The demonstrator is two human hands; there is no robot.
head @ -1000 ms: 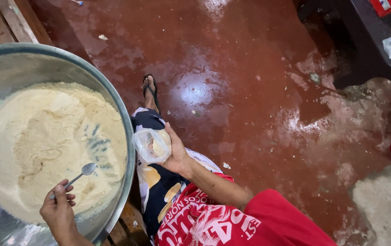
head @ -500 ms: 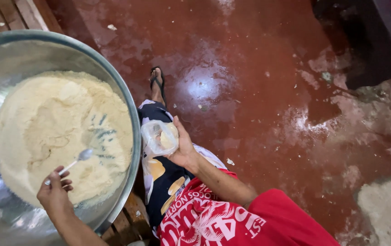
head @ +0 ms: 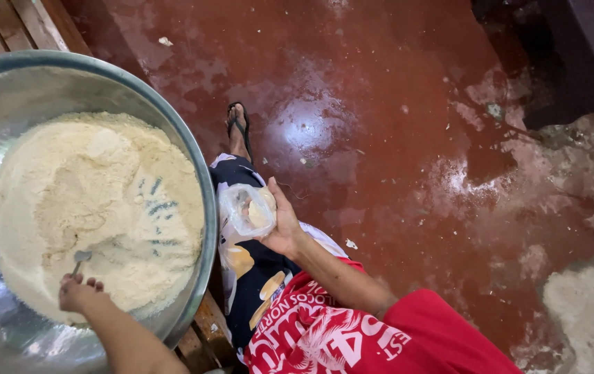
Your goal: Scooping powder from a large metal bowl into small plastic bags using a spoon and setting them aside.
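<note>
A seated person's left hand [head: 79, 292] grips a spoon [head: 79, 260] dug into pale flour heaped in a steel basin [head: 193, 159] at nine o'clock; the right hand [head: 283, 225] clasps a small clear bag [head: 245, 211], barely filled, at centre.

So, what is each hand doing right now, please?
Left hand: closed on small metal spoon.
Right hand: holding small clear plastic bag.

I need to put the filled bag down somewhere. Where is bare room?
Bare red floor lies beyond the sandalled foot, and the bowl's steel wall above the flour is bare. Crowded: the lap, where the right hand holds the bag.
</note>
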